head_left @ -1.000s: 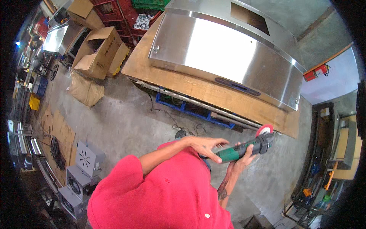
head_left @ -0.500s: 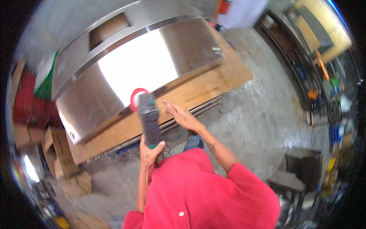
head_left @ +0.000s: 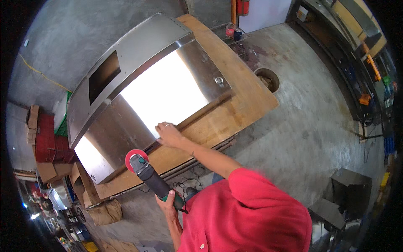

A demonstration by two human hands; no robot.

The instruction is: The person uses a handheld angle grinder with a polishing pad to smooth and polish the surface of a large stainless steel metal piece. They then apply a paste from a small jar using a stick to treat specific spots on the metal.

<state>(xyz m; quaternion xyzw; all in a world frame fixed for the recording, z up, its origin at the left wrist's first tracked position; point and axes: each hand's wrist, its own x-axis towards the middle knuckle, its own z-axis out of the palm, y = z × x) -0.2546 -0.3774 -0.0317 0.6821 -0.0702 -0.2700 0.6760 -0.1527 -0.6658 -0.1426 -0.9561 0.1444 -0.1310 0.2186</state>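
My left hand (head_left: 168, 200) is wrapped round the rear of an angle grinder (head_left: 153, 180) with a dark body and green parts. Its red-rimmed disc (head_left: 131, 158) is beside the front edge of a large stainless steel hood (head_left: 121, 122), which has a rectangular opening in its upper panel. My right hand (head_left: 170, 135) wears a ring and rests on the hood's front edge. Its fingers lie slightly bent on the bright steel, holding nothing that I can see. Beneath the hood is a wooden tabletop (head_left: 243, 103).
Red crates (head_left: 47, 143) and cardboard boxes (head_left: 79, 185) stand at the left. A round bin (head_left: 268, 80) sits by the table's right corner. Dark shelving (head_left: 331, 63) lines the far right, with metal boxes (head_left: 350, 187) nearer. Cables (head_left: 191, 178) lie under the table's front edge.
My right hand has moved left and down from the air onto the hood's front edge. The grinder, still in my left hand, has swung left and lower, its disc away from the bright middle.
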